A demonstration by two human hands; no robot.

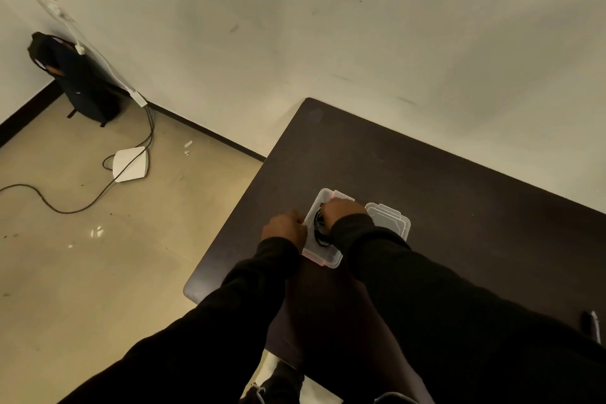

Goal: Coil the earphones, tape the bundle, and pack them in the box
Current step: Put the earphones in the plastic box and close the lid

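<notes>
A small clear plastic box (323,257) sits on the dark table (426,190) near its left edge. Black coiled earphones (319,233) lie inside the box. My right hand (342,211) reaches into the box from above, fingers curled on the earphones. My left hand (283,228) rests against the box's left wall, fingers closed on its rim. The clear lid (390,220) lies flat on the table just right of the box. Tape on the bundle is too small to make out.
A dark pen-like object (592,326) lies at the table's right edge. On the floor to the left are a black bag (82,82), a white flat device (131,163) and trailing cables (65,203). A wall runs behind the table.
</notes>
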